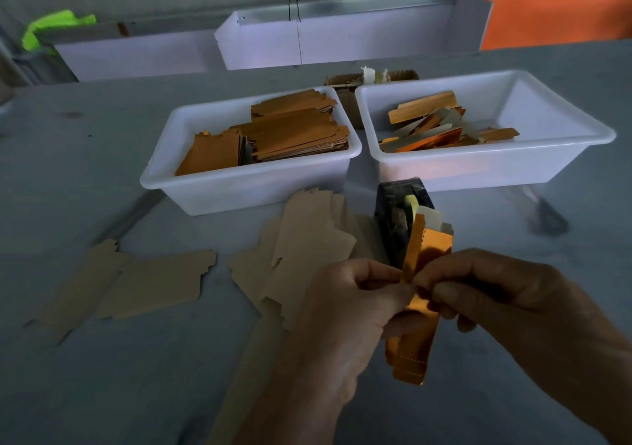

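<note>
Carton blank [413,345] of thin, glossy orange card is pinched mid-length by the left hand [345,308] and right hand [506,294]. Judged light, slick and crease-prone, it is best gripped along its folded edges.

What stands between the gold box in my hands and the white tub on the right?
A black tape dispenser stands on the table right behind the gold box, before the right tub and its near wall. Nothing else visible blocks it.

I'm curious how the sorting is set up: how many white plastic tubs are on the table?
2. The left tub sits mid-table with stacked gold card blanks; the right tub stands beside it with loose gold pieces. None looks hidden.
</note>
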The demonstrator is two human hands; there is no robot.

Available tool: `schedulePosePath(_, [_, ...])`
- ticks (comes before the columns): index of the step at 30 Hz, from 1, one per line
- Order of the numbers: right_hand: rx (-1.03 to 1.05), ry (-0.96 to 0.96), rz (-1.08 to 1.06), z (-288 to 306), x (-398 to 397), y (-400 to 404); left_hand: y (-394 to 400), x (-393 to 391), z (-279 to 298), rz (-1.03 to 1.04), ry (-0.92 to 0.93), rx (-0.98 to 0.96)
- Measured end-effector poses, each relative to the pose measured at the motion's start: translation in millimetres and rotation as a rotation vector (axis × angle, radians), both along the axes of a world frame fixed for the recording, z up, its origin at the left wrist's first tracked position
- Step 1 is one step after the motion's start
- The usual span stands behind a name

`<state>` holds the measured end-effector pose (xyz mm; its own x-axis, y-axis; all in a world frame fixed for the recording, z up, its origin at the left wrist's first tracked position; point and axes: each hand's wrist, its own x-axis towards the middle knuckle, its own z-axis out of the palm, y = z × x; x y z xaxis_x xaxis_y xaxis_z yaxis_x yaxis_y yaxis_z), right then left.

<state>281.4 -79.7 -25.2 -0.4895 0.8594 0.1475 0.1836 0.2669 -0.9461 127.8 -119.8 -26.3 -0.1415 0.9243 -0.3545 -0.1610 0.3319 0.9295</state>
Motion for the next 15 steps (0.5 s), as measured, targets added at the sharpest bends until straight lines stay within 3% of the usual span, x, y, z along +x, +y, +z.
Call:
schedulePosePath(8, [0.028,-0.165,-0.090,5.8,-3.7,1.3,-1.0,1.8,4.1,-0.022,0.065,0.047])
schedulePosePath(15, [0.093,-0.284,-0.156,3.6,-7.1,-0.2,-0.7,-1.7,4.4,-0.087,0.006,0.023])
